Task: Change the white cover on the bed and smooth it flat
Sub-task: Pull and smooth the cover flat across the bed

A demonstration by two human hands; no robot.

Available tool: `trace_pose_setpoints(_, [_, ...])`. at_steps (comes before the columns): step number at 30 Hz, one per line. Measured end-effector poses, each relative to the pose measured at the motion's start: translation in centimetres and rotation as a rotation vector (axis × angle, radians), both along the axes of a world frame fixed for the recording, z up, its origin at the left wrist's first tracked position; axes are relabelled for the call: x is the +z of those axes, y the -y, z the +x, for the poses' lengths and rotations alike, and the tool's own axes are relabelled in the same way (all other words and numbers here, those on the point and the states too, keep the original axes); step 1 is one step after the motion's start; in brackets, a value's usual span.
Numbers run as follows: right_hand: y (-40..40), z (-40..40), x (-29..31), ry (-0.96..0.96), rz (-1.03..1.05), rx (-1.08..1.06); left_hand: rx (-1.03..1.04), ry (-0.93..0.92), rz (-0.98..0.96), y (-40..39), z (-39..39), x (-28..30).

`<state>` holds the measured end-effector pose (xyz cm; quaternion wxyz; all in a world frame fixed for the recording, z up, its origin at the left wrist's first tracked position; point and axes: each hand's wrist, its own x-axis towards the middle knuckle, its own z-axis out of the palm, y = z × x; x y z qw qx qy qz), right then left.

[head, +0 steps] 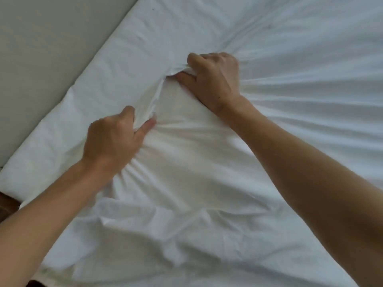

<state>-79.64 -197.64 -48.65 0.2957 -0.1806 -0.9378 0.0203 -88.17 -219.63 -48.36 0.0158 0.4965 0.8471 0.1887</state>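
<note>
We've got the white cover (pixel 269 48) spread over most of the frame, soft thin cloth, w/ creases fanning out to the right. Our left hand (pixel 112 139), centre-left, is clenched on a bunched ridge of it; our right hand (pixel 215 81), upper centre, grasps the same ridge. Between them the cloth pulls taut. Lower centre it's rumpled. Upper left, a pale grey wall (pixel 47 48) runs along the bed edge.

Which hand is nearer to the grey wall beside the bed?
Left. The left hand grips the white cover closer to the grey wall; the right hand grips it further toward the bed's middle.
</note>
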Motion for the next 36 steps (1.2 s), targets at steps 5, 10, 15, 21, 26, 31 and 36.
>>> trace_pose_setpoints(5, [2.7, -0.6, -8.5, 0.192, -0.065, -0.140, 0.223, -0.035, -0.222, 0.2, 1.0, -6.2])
trace_pose_setpoints(10, [4.9, 1.8, -7.5, 0.437, -0.293, -0.132, 0.316, -0.141, -0.257, 1.5, 2.0, -7.2])
trace_pose_setpoints(15, [12.3, 12.2, -3.2, 0.350, -0.625, -0.320, 0.241, -0.205, -0.199, 1.7, 4.8, -5.1])
trace_pose_setpoints(21, [22.9, 27.9, -4.6, 0.298, -0.812, -1.016, -0.530, -0.027, 0.071, 0.0, 18.3, -2.6])
trace_pose_setpoints(26, [29.0, 20.0, -6.2, 0.465, -0.831, -0.564, -0.321, -0.169, -0.247, 6.4, 11.4, -7.9])
trace_pose_setpoints(31, [27.6, 19.2, -5.6, 0.619, -0.714, -0.117, 0.059, -0.126, -0.441, 8.4, 7.9, -5.8])
trace_pose_setpoints(36, [26.4, 23.6, -2.0, 0.495, -0.944, -0.138, -0.014, 0.025, -0.622, 7.5, 16.2, -2.9])
